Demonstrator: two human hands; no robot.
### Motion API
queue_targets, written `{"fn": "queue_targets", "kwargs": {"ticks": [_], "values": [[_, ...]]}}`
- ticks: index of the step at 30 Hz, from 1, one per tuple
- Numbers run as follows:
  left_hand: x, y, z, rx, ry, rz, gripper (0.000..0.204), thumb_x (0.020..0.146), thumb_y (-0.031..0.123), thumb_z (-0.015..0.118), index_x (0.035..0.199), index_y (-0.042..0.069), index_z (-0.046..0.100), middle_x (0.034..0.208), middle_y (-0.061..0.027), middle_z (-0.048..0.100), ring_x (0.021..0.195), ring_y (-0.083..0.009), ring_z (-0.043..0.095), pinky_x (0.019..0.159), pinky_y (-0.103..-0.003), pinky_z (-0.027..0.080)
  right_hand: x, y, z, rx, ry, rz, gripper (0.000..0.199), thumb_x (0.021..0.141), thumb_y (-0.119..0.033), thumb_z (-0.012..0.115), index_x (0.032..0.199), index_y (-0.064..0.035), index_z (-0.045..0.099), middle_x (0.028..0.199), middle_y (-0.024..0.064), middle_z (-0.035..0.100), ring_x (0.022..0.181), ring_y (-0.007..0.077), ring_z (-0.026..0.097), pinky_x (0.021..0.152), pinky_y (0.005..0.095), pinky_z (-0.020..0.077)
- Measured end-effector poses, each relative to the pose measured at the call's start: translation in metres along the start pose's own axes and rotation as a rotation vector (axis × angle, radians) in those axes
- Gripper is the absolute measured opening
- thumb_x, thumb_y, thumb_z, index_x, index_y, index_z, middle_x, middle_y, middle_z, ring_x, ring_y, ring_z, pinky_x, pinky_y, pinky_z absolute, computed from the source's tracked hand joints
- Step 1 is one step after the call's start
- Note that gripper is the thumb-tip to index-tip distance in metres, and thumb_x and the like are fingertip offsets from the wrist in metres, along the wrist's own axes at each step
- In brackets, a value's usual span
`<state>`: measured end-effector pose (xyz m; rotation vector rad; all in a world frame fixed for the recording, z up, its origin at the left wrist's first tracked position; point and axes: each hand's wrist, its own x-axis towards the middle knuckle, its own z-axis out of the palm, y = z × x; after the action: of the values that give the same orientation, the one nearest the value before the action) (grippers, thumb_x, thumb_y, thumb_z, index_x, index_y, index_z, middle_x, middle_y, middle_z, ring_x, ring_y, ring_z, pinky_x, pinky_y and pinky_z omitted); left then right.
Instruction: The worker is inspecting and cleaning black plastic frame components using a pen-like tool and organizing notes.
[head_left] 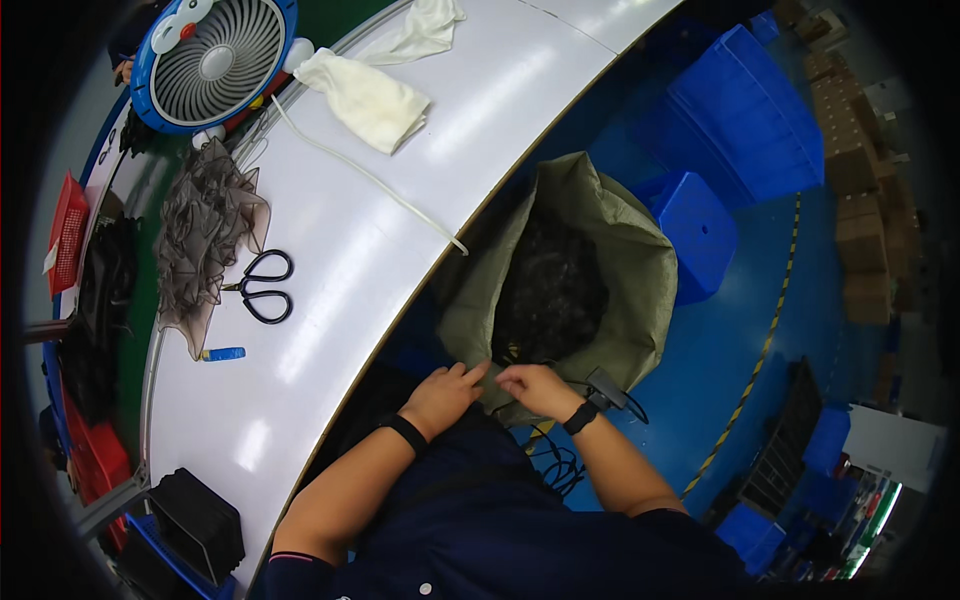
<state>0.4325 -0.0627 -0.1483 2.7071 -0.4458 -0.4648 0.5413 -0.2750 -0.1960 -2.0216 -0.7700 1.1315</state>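
Sack (640, 270), olive-green woven, stands open on the blue floor (740, 340) just off the curved edge of the white table (330, 250), mouth up, filled with a dark tangled mass (550, 290) that looks like black netting or fabric pieces; too dark to tell exactly. Both hands sit at the sack's near rim: left hand (443, 393) has fingers curled and pinching the rim edge, right hand (535, 385) is likewise closed on the rim right beside it, knuckles up, the two hands almost touching. Whether either hand also holds any of the dark stuff, cannot tell. Judging from this, the work is at the sack-mouth stage: contents are all inside, nothing is lifted out, and the rim is neither gathered nor folded shut, so handling of the opening looks only begun. Away from the sack, on the table, lie black scissors (265, 287), a grey mesh piece (205, 235) just beyond them, a small blue marker-like item (223, 354) and a pale cloth (365, 100) with a white cord (370, 180) running toward the sack side of the table edge. A blue round fan (215, 60) sits at the table's far end. Blue bins (750, 110) and a blue stool (695, 230) stand on the floor on the sack's far side. None of the tabletop items are touched, all well apart from the hands.
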Motion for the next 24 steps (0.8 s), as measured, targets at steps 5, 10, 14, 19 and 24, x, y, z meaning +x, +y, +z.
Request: {"fn": "queue_targets", "kwargs": {"ticks": [5,10,14,19,24], "values": [[0.002,-0.005,0.01,0.084,-0.032,-0.006,0.023,0.086,0.013,0.059,0.104,0.011,0.072,0.122,-0.0062,0.059,0.1,-0.0207,0.061,0.088,-0.034,0.053,0.06,0.052,-0.035,-0.018,0.113,0.262,0.037,0.092,-0.008,0.062,0.128,0.0009,0.062,0.1,0.0147,0.073,0.093,0.0223,0.07,0.083,0.0314,0.0526],[-0.008,-0.007,0.018,-0.08,0.006,-0.142,0.014,0.084,0.009,0.057,0.093,0.007,0.068,0.106,-0.0078,0.061,0.099,-0.0234,0.064,0.087,-0.035,0.055,0.136,0.142,0.021,-0.567,-0.487,0.228,0.045,0.089,-0.007,0.048,0.132,-0.0068,0.063,0.128,0.0167,0.066,0.117,0.0319,0.063,0.099,0.039,0.0497],[-0.017,-0.007,0.021,-0.119,0.022,-0.229,0.013,0.086,0.008,0.056,0.093,0.005,0.067,0.106,-0.0087,0.06,0.098,-0.0253,0.065,0.084,-0.036,0.057,0.154,0.191,0.057,-0.955,-0.564,0.236,0.052,0.086,-0.011,0.052,0.137,-0.0081,0.059,0.14,0.0198,0.057,0.126,0.0334,0.057,0.109,0.0399,0.0441],[-0.021,-0.004,0.011,-0.194,0.031,-0.319,0.014,0.087,0.008,0.056,0.095,0.004,0.067,0.107,-0.0092,0.059,0.099,-0.0259,0.066,0.081,-0.037,0.058,0.175,0.203,-0.013,-0.228,0.062,0.443,0.059,0.082,-0.006,0.062,0.139,0.0023,0.049,0.137,0.0278,0.054,0.126,0.0413,0.054,0.103,0.0433,0.0464],[-0.015,-0.001,0.004,-0.248,-0.064,-0.385,0.02,0.087,0.006,0.056,0.102,0.006,0.068,0.115,-0.0089,0.058,0.105,-0.0273,0.064,0.086,-0.038,0.057,0.168,0.221,-0.013,-0.087,0.498,0.247,0.052,0.077,0.001,0.065,0.128,0.0,0.054,0.114,0.0229,0.061,0.106,0.0395,0.062,0.094,0.044,0.0498]]}}
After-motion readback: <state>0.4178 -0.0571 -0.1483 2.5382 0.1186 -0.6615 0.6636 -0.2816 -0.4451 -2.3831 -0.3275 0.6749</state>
